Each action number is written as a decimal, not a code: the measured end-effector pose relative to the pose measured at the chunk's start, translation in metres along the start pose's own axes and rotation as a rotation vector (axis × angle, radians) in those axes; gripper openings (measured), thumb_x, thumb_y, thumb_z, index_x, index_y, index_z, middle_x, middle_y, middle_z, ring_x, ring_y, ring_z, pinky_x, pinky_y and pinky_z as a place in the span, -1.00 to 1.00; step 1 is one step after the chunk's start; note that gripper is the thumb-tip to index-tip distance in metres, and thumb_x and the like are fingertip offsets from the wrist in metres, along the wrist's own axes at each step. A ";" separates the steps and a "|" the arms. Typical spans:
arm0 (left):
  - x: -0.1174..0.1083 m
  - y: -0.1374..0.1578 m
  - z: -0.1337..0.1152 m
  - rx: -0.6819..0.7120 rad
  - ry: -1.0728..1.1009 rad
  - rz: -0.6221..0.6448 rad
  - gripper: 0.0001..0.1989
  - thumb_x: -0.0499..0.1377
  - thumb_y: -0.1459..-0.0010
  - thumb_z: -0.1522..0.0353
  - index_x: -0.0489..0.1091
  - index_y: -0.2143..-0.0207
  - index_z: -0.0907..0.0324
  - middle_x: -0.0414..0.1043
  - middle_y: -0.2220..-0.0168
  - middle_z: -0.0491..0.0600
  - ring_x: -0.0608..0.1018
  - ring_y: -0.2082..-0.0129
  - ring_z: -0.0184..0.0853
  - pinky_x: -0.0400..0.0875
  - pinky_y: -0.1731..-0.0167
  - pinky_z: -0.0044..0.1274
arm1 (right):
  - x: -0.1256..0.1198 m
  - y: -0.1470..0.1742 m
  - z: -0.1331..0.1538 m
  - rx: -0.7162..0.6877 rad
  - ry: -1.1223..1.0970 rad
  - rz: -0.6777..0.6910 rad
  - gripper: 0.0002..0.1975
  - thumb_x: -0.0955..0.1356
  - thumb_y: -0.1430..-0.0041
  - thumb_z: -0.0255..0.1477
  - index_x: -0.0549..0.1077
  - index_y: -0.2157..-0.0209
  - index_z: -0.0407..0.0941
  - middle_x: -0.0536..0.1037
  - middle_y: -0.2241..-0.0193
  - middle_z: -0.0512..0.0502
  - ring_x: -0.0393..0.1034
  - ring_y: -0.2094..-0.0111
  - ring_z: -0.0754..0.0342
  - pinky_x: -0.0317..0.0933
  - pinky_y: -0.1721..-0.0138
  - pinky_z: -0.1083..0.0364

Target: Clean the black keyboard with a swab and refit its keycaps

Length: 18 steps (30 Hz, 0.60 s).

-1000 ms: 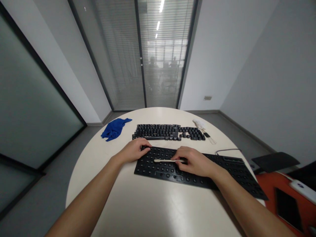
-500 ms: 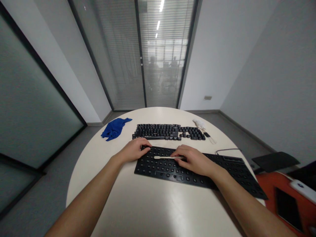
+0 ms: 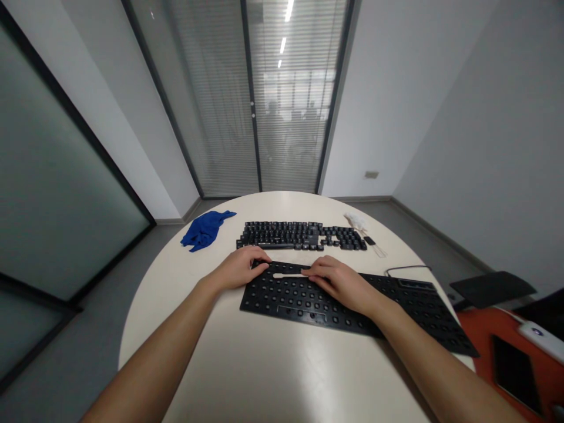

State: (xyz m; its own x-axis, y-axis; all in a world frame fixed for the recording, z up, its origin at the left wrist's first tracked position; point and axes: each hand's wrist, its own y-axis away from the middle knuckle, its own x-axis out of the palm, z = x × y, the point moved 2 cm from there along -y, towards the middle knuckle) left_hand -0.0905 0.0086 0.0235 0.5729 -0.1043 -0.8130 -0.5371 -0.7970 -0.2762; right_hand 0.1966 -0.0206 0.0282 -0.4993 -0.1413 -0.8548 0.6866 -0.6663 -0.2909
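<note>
A black keyboard base point(image 3: 302, 313), stripped of its keycaps, lies slanted across the table in front of me. My left hand point(image 3: 241, 268) grips its upper left corner, thumb and fingers pinching the edge. Over the upper middle of the base, my right hand point(image 3: 339, 281) pinches a long white cotton swab point(image 3: 288, 275). The swab's tip points left and lies over the upper rows of key posts; whether it touches them I cannot tell. Loose black keycaps point(image 3: 282, 234) are laid out in keyboard order just beyond the base.
A crumpled blue cloth point(image 3: 205, 230) is at the back left of the round white table point(image 3: 247, 376). At the back right are a bag of white swabs point(image 3: 356, 221) and a wire keycap puller point(image 3: 370, 241). A cable point(image 3: 408, 267) leaves the base; an orange chair point(image 3: 478, 329) holds a phone point(image 3: 516, 373).
My right hand has shifted slightly up and left with the cotton swab, which now lies over a higher row. My left hand and the keyboard base have stayed in place.
</note>
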 end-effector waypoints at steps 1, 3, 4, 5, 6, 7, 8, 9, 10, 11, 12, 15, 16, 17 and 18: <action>0.000 0.000 0.000 -0.004 0.002 0.000 -0.84 0.19 -0.27 0.36 0.56 0.16 0.10 0.58 0.14 -0.02 0.56 0.12 -0.22 0.44 0.07 -0.39 | 0.001 0.000 0.001 0.006 0.007 -0.005 -0.70 0.26 -0.43 -0.44 0.55 -0.06 -0.03 0.55 0.20 -0.16 0.41 0.11 -0.06 0.34 0.06 -0.03; -0.001 0.000 -0.001 -0.004 0.004 0.000 -0.84 0.19 -0.27 0.36 0.56 0.16 0.10 0.58 0.14 -0.02 0.56 0.13 -0.22 0.44 0.07 -0.39 | 0.002 -0.001 0.002 0.019 0.017 -0.023 -0.71 0.27 -0.42 -0.44 0.56 -0.05 -0.03 0.55 0.21 -0.16 0.42 0.13 -0.06 0.35 0.07 -0.03; -0.001 -0.001 -0.001 -0.001 0.003 0.002 -0.84 0.19 -0.27 0.36 0.56 0.15 0.10 0.58 0.14 -0.01 0.56 0.13 -0.22 0.44 0.06 -0.38 | 0.003 -0.002 0.003 0.025 0.021 -0.036 -0.71 0.27 -0.42 -0.44 0.56 -0.05 -0.03 0.55 0.21 -0.17 0.42 0.13 -0.06 0.36 0.08 -0.03; -0.001 -0.001 -0.002 0.005 0.001 0.002 -0.84 0.19 -0.27 0.36 0.56 0.16 0.10 0.58 0.14 -0.01 0.56 0.12 -0.22 0.43 0.05 -0.37 | 0.003 -0.002 0.003 0.031 0.024 -0.047 -0.70 0.27 -0.42 -0.43 0.56 -0.06 -0.03 0.55 0.21 -0.17 0.42 0.13 -0.06 0.36 0.08 -0.03; -0.001 -0.001 -0.002 0.010 -0.002 0.003 -0.84 0.19 -0.27 0.36 0.56 0.16 0.10 0.58 0.14 -0.01 0.56 0.12 -0.22 0.43 0.05 -0.37 | 0.004 -0.002 0.003 0.038 0.027 -0.055 -0.70 0.27 -0.42 -0.43 0.56 -0.06 -0.03 0.55 0.21 -0.17 0.43 0.14 -0.07 0.36 0.07 -0.04; -0.001 -0.001 -0.002 0.013 -0.003 0.003 -0.84 0.19 -0.27 0.35 0.57 0.16 0.10 0.58 0.14 -0.01 0.56 0.12 -0.22 0.43 0.04 -0.37 | 0.004 -0.002 0.003 0.043 0.029 -0.061 -0.70 0.27 -0.42 -0.43 0.56 -0.06 -0.03 0.55 0.22 -0.17 0.43 0.14 -0.06 0.37 0.07 -0.04; -0.001 -0.001 -0.002 0.014 -0.004 0.004 -0.84 0.19 -0.27 0.35 0.57 0.16 0.10 0.58 0.14 -0.01 0.56 0.12 -0.22 0.43 0.05 -0.36 | 0.005 -0.002 0.002 0.046 0.029 -0.063 -0.70 0.27 -0.42 -0.43 0.56 -0.07 -0.03 0.55 0.21 -0.17 0.43 0.14 -0.07 0.37 0.07 -0.04; -0.001 -0.001 -0.001 0.011 -0.003 0.003 -0.84 0.19 -0.27 0.35 0.57 0.16 0.10 0.58 0.14 -0.01 0.56 0.12 -0.22 0.43 0.05 -0.37 | 0.005 -0.003 0.002 0.047 0.029 -0.060 -0.70 0.27 -0.42 -0.43 0.56 -0.07 -0.03 0.56 0.21 -0.17 0.43 0.14 -0.07 0.37 0.07 -0.04; -0.001 -0.001 -0.001 0.007 -0.003 0.003 -0.84 0.19 -0.27 0.35 0.56 0.16 0.09 0.58 0.13 -0.01 0.56 0.12 -0.22 0.43 0.05 -0.37 | 0.006 -0.003 0.002 0.047 0.031 -0.059 -0.70 0.27 -0.42 -0.43 0.56 -0.07 -0.02 0.56 0.21 -0.17 0.43 0.14 -0.07 0.37 0.08 -0.05; -0.001 -0.001 -0.001 0.003 -0.003 0.003 -0.84 0.19 -0.27 0.35 0.56 0.16 0.09 0.58 0.13 -0.02 0.56 0.12 -0.22 0.43 0.05 -0.37 | 0.006 -0.003 0.002 0.048 0.034 -0.060 -0.69 0.27 -0.42 -0.43 0.56 -0.07 -0.02 0.56 0.21 -0.17 0.43 0.14 -0.07 0.37 0.08 -0.05; -0.001 -0.001 -0.001 0.001 -0.003 0.003 -0.84 0.19 -0.27 0.35 0.56 0.16 0.09 0.58 0.13 -0.02 0.56 0.11 -0.22 0.43 0.05 -0.37 | 0.006 -0.003 0.002 0.050 0.038 -0.061 -0.69 0.27 -0.42 -0.43 0.56 -0.07 -0.02 0.56 0.22 -0.17 0.43 0.14 -0.07 0.37 0.08 -0.05; -0.001 -0.001 -0.001 0.005 -0.002 0.006 -0.85 0.19 -0.27 0.36 0.56 0.17 0.10 0.58 0.14 -0.02 0.56 0.12 -0.22 0.43 0.05 -0.37 | 0.006 -0.003 0.001 0.058 0.046 -0.066 -0.68 0.26 -0.43 -0.43 0.55 -0.08 -0.03 0.55 0.22 -0.18 0.43 0.15 -0.07 0.37 0.08 -0.05; -0.001 -0.001 -0.001 0.007 -0.002 0.008 -0.84 0.19 -0.27 0.36 0.56 0.17 0.10 0.58 0.14 -0.02 0.56 0.12 -0.23 0.43 0.05 -0.38 | 0.006 -0.003 0.001 0.059 0.046 -0.066 -0.68 0.26 -0.43 -0.44 0.55 -0.08 -0.03 0.55 0.21 -0.18 0.43 0.15 -0.07 0.37 0.07 -0.05; -0.001 -0.001 -0.001 0.008 -0.003 0.008 -0.84 0.19 -0.27 0.36 0.56 0.17 0.10 0.58 0.14 -0.02 0.57 0.12 -0.23 0.43 0.05 -0.38 | 0.006 -0.003 0.001 0.059 0.047 -0.065 -0.68 0.26 -0.43 -0.44 0.55 -0.08 -0.03 0.55 0.21 -0.18 0.43 0.15 -0.07 0.37 0.07 -0.05; -0.001 -0.001 -0.001 0.008 -0.004 0.008 -0.84 0.19 -0.27 0.36 0.56 0.17 0.09 0.58 0.14 -0.02 0.57 0.12 -0.23 0.44 0.05 -0.38 | 0.006 -0.003 0.001 0.059 0.050 -0.063 -0.68 0.26 -0.42 -0.44 0.55 -0.08 -0.03 0.55 0.21 -0.18 0.43 0.15 -0.07 0.37 0.07 -0.05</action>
State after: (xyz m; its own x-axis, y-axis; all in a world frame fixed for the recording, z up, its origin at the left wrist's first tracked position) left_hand -0.0899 0.0090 0.0250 0.5663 -0.1083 -0.8170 -0.5464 -0.7915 -0.2739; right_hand 0.1916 -0.0201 0.0246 -0.5130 -0.0620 -0.8562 0.6211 -0.7152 -0.3203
